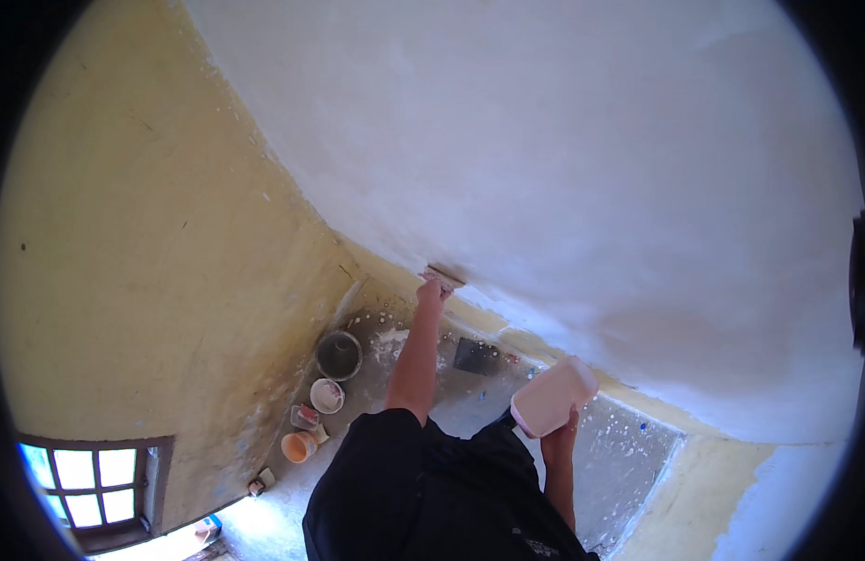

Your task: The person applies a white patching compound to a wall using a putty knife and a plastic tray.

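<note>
My left hand [433, 290] is stretched forward, closed on a small flat filling knife [446, 277]. Its blade rests against the low part of the white-coated wall [545, 168], just above the bare yellow strip. My right hand [563, 428] grips the near edge of a pale pink rectangular tray [554, 396], which is held tilted beside my body. The handle of the knife is mostly hidden by my fingers.
On my left, along the yellow wall [152, 234], stand a dark bucket [339, 356], a white tub [327, 396], a small reddish container [304, 417] and an orange bucket [299, 447]. A dark flat piece [476, 356] lies on the spattered floor [619, 458]. A barred window [91, 481] is at lower left.
</note>
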`<state>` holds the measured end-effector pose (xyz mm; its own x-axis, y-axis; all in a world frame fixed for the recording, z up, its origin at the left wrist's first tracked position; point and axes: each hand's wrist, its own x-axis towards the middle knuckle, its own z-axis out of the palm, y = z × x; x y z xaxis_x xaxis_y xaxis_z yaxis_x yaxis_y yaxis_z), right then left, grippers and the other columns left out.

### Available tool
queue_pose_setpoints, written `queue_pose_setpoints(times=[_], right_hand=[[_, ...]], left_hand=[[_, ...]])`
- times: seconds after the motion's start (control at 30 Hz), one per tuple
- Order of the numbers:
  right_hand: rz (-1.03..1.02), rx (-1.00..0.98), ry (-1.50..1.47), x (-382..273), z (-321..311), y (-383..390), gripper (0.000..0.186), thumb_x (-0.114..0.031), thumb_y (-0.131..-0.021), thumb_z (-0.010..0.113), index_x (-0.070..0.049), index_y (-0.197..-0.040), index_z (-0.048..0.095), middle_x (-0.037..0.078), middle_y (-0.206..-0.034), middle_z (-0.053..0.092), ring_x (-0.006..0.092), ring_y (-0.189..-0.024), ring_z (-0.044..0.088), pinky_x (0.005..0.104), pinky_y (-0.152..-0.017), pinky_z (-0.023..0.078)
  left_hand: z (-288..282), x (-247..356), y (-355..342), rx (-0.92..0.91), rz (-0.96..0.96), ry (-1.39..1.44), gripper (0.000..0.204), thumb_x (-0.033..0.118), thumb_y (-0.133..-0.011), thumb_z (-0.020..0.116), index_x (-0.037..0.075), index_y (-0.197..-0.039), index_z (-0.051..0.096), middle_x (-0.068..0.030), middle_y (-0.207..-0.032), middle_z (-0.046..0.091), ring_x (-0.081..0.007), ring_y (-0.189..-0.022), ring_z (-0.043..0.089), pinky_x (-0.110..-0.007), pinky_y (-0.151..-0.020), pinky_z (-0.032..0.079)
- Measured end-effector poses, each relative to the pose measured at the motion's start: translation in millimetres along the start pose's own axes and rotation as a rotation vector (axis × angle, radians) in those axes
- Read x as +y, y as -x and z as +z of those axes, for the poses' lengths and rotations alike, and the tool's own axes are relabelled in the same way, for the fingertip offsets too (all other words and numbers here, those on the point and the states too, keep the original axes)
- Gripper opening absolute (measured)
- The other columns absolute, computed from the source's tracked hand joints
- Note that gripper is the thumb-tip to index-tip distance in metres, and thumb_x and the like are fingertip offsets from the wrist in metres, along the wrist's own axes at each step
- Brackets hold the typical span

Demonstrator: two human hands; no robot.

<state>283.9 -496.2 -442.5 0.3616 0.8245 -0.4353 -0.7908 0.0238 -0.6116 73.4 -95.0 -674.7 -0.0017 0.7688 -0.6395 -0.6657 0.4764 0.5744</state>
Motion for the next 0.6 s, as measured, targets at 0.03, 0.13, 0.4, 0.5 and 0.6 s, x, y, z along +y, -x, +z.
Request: queue_pose_setpoints(times=[0.03, 0.13, 0.4, 0.5, 0.6], right_hand=[[0.017, 0.034, -0.006, 0.6, -5.6, 0.7, 0.062, -0.045, -0.099, 0.046, -0.006, -0.145, 0.031, 0.011, -0.144, 0.043, 0.028, -0.133, 0.043, 0.0435, -0.111, 0.034], [-0.022, 0.089, -0.018, 2.4, -13.9, 4.2, 0.062, -0.044, -0.1, 0.046, -0.006, -0.146, 0.03, 0.011, -0.144, 0.043, 0.0281, -0.133, 0.043, 0.044, -0.111, 0.034], [0.002, 0.044, 0.0, 6.5, -18.6, -4.9, 0.061, -0.043, -0.1, 0.044, -0.007, -0.147, 0.029, 0.011, -0.145, 0.043, 0.028, -0.133, 0.042, 0.0444, -0.111, 0.034], [0.035, 0.022, 0.005, 4.2, -3.7, -9.0, 0.06, -0.043, -0.101, 0.044, -0.008, -0.147, 0.028, 0.011, -0.144, 0.042, 0.0272, -0.134, 0.042, 0.0443, -0.111, 0.035], [0.036, 0.011, -0.002, 6.2, -5.9, -10.4, 0.061, -0.043, -0.101, 0.044, -0.008, -0.147, 0.027, 0.011, -0.143, 0.042, 0.0265, -0.134, 0.041, 0.0441, -0.11, 0.035]], left_hand=[[15.2, 4.1, 6.8, -0.002, -0.01, -0.003, 0.011, 0.005, -0.089, 0.051, 0.006, -0.095, 0.06, -0.0022, -0.07, 0.058, -0.0143, -0.056, 0.056, -0.03, -0.05, 0.051], [69.4, 10.2, 66.2, 0.154, 0.04, -0.111, 0.016, 0.003, -0.089, 0.051, 0.003, -0.097, 0.065, -0.0052, -0.075, 0.062, -0.0159, -0.062, 0.061, -0.032, -0.055, 0.055], [118.5, 53.5, 185.1, -0.007, 0.33, -0.126, 0.031, -0.004, -0.085, 0.05, -0.003, -0.111, 0.066, -0.0095, -0.096, 0.066, -0.0182, -0.081, 0.066, -0.032, -0.067, 0.059], [109.0, 73.0, 202.8, -0.057, 0.305, -0.105, 0.032, -0.006, -0.084, 0.048, -0.003, -0.112, 0.065, -0.0088, -0.096, 0.066, -0.0176, -0.081, 0.065, -0.032, -0.071, 0.059], [93.4, 92.4, 217.8, -0.208, 0.313, -0.006, 0.032, -0.007, -0.085, 0.048, -0.003, -0.112, 0.063, -0.0094, -0.096, 0.066, -0.0171, -0.081, 0.065, -0.03, -0.072, 0.058]])
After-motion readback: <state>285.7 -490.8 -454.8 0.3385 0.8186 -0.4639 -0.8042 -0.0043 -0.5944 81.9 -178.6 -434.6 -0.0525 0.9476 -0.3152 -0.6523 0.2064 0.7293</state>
